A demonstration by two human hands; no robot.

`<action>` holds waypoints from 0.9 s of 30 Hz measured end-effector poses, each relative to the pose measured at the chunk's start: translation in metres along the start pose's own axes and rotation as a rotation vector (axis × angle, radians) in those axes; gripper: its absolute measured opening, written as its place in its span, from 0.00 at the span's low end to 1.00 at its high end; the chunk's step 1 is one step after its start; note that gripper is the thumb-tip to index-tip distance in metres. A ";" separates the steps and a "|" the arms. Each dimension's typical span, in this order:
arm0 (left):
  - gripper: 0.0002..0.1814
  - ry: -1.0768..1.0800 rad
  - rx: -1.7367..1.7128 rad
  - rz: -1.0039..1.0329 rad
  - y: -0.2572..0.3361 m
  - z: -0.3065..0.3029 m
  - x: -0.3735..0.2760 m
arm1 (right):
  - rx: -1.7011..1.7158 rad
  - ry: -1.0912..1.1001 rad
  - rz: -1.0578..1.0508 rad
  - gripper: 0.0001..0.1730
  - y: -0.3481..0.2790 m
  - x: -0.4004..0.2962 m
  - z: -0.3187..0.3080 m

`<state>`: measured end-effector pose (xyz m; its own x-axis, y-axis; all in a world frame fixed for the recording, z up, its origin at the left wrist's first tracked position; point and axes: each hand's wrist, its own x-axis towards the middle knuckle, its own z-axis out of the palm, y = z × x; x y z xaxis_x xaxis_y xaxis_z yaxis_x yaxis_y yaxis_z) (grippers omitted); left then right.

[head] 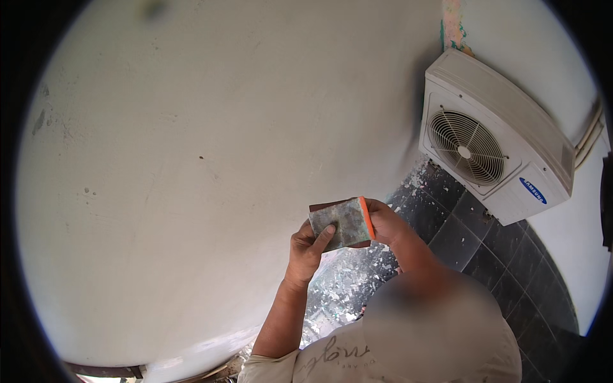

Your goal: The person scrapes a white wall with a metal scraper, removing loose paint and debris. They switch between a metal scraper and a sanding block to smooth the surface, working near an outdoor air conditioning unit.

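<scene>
A flat, stained grey scraper blade (346,224) with an orange edge strip (367,218) is held up between both hands, in front of a pale wall. Reddish-brown sheet, which looks like sandpaper (330,205), lies behind the blade and sticks out above and below it. My left hand (306,249) grips the blade's left end, thumb pressed on its face and fingers behind. At the orange end is my right hand (383,220), its fingers mostly hidden behind the blade and sheet.
The pale wall (167,167) fills the left, with small pits and scuffs. A white Samsung air-conditioner outdoor unit (488,139) stands in the corner at the right. Paint flakes (340,287) litter the dark tiled floor (455,242). Peeling paint (452,24) shows above the unit.
</scene>
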<state>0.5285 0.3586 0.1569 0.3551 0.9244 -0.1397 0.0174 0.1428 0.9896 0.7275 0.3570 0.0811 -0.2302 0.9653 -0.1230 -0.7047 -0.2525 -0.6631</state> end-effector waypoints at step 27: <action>0.11 1.142 1.645 1.269 0.099 -0.123 -0.084 | -1.045 0.754 -1.130 0.43 0.011 0.084 0.095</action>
<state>0.3853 0.3390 0.2624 0.3377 0.1292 0.9324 0.9316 -0.1877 -0.3114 0.6365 0.4292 0.1331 0.5949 0.5131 0.6188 0.4926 0.3756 -0.7850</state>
